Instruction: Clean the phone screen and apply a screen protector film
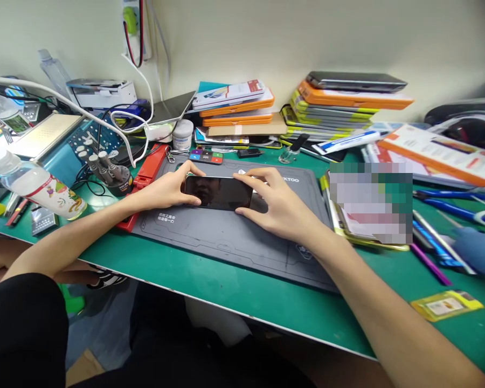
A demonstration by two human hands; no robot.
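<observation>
A smartphone (220, 194) with a dark, glossy screen lies lengthwise between my two hands, above the grey work mat (210, 231). My left hand (177, 187) grips its left end, thumb on the near edge and fingers at the far edge. At the other end, my right hand (272, 202) pinches the phone the same way. A dark object (259, 203) shows partly under my right palm; I cannot make out what it is. Left of the mat sits a red clamp-like tool (147, 172).
Screwdrivers (105, 167) stand in a holder at left, beside a bottle (44, 186). Stacked boxes (238, 110) and another stack (343, 102) line the wall. Blue-handled pliers (452, 202) and a yellow packet (447, 305) lie at right on the green table (178, 264).
</observation>
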